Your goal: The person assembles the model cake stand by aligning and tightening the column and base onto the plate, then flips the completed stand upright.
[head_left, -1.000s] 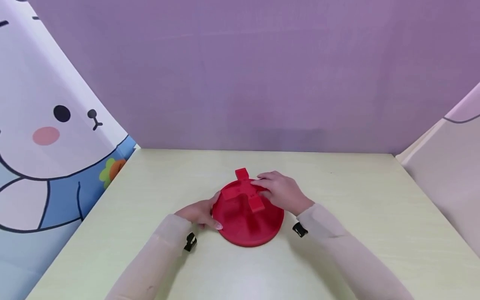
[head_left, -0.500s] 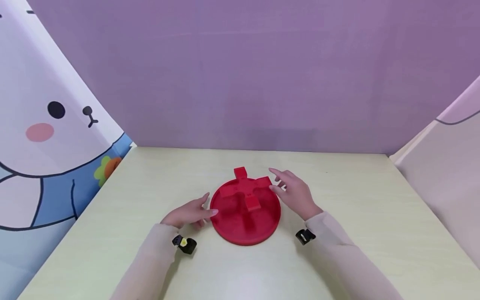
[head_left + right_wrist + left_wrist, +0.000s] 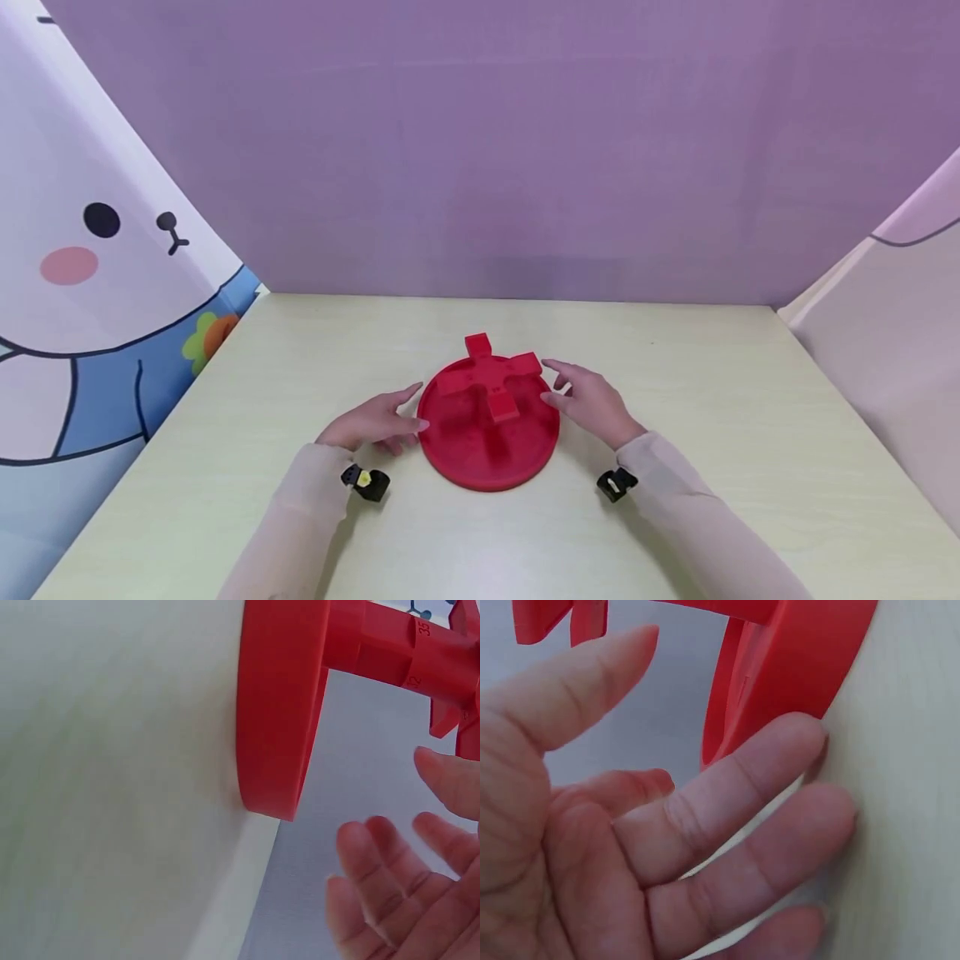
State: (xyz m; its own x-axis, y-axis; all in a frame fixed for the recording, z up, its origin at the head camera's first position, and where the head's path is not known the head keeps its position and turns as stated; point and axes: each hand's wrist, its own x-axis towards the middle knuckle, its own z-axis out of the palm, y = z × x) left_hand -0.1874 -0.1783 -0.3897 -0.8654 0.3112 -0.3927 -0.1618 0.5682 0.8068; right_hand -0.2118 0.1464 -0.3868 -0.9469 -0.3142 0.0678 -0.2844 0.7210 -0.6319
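A red round base (image 3: 480,471) with a raised lip sits flat on the table, and a short post (image 3: 382,641) rises from its middle. On top of the post spreads a red four-armed cross (image 3: 489,373) with block-like ends. My left hand (image 3: 375,423) is beside the base's left rim, fingers spread and loosely bent, its thumb tip overlapping the rim in the head view. In the left wrist view a fingertip lies right at the base's side wall (image 3: 817,667). Past the right rim hovers my right hand (image 3: 596,407), fingers relaxed, holding nothing, close to the cross's right arm.
The pale wooden table (image 3: 675,358) ends at a purple backdrop (image 3: 525,167). A cartoon-printed panel (image 3: 127,333) stands along the left edge and a whitish panel (image 3: 900,350) along the right. Black wrist cameras sit near both cuffs.
My right hand has let go of the cross and drawn back to the right, uncovering its right arm. My left hand has eased off the rim to the left.
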